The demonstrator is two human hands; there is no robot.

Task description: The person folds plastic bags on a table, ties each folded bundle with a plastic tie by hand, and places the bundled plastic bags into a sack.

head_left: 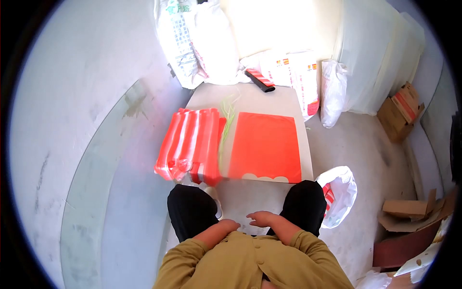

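Both of my hands rest over my lap, apart from each other and away from the low table [305,139]. My left hand [230,225] is by my left thigh, its fingers loosely out, with nothing visible in it. Opposite it, my right hand [261,218] has its fingers stretched out and holds nothing. On the table in front of me lies a flat red sheet [265,144] with a scalloped near edge. A pile of red-and-white striped plastic bags [188,139] lies left of it and overhangs the near edge. Pale green strings [227,123] lie between the two.
At the table's far edge lies a black item with a striped part [260,80]. White sacks [211,43] stand behind. A white bag [345,204] holding striped material sits right of my knee. Cardboard boxes [397,118] are along the right wall.
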